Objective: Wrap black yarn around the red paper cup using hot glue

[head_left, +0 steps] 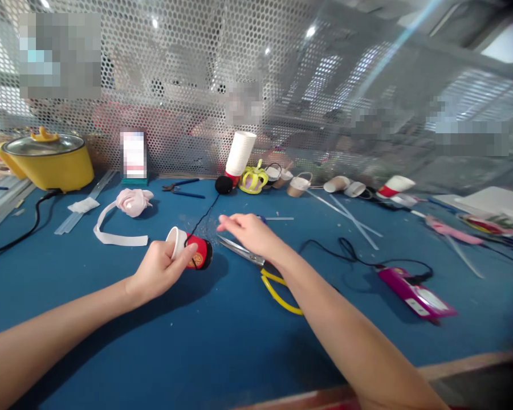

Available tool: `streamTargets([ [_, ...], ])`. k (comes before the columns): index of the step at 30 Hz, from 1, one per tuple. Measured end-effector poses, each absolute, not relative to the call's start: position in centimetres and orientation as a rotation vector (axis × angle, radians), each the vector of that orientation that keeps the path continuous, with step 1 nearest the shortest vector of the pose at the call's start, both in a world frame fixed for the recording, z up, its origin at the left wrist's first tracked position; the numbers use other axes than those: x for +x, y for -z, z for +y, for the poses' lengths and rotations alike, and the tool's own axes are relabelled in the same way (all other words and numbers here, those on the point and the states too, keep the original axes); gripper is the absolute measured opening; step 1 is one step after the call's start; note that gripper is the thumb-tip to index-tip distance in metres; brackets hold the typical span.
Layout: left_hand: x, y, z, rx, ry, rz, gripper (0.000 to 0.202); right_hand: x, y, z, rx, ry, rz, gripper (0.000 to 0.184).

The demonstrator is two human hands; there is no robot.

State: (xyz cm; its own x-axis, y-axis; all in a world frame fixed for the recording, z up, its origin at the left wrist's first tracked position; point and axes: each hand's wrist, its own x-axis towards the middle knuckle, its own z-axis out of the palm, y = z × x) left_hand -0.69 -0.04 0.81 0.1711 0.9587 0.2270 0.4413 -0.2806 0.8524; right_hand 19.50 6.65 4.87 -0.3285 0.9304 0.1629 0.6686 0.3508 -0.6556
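Observation:
My left hand grips a paper cup, white inside with a red printed wall and a black-wrapped base, tipped on its side. Black yarn crosses the cup and runs back to a dark yarn ball. To the right of the yarn, my right hand hovers with fingers drawn together; whatever is between the fingertips, if anything, cannot be made out. Beneath that hand and wrist lie scissors with yellow handles, blades toward the cup, partly hidden by the forearm.
Behind are a stack of white cups, a yellow-green woven basket and pliers. A pale ribbon roll and yellow electric pot sit left. Rightward lie a magenta power strip, its black cord, and a pink glue gun.

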Motion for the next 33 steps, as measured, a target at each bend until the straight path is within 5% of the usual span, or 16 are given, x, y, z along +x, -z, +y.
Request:
streamTargets([
  [3, -0.6, -1.0, -0.4, 1.88, -1.017, 1.292, 0.044, 16.2, -5.3, 4.9, -1.193, -1.224, -2.183, 0.054],
  [6, -0.6, -1.1, -0.4, 1.91, -0.961, 1.29, 0.043, 14.4, -5.2, 4.0, -0.967, -1.433, -2.022, 0.038],
  [11, -0.6, -1.4, 0.1, 1.735, -0.922, 1.291, 0.044, 14.6, -5.3, 3.6, -0.881, -1.243, -1.803, 0.019],
  [22, -0.5, -2.3, 0.9, 1.028, -0.96, 1.09, 0.037, 17.2, -6.6, 4.3, -1.009, -0.95, -1.689, 0.021],
  [33, -0.3, -2.2, -0.2, 1.338, -0.908, 1.121, 0.034, 17.0, -5.7, 4.9, -1.048, -0.887, -1.776, 0.023],
])
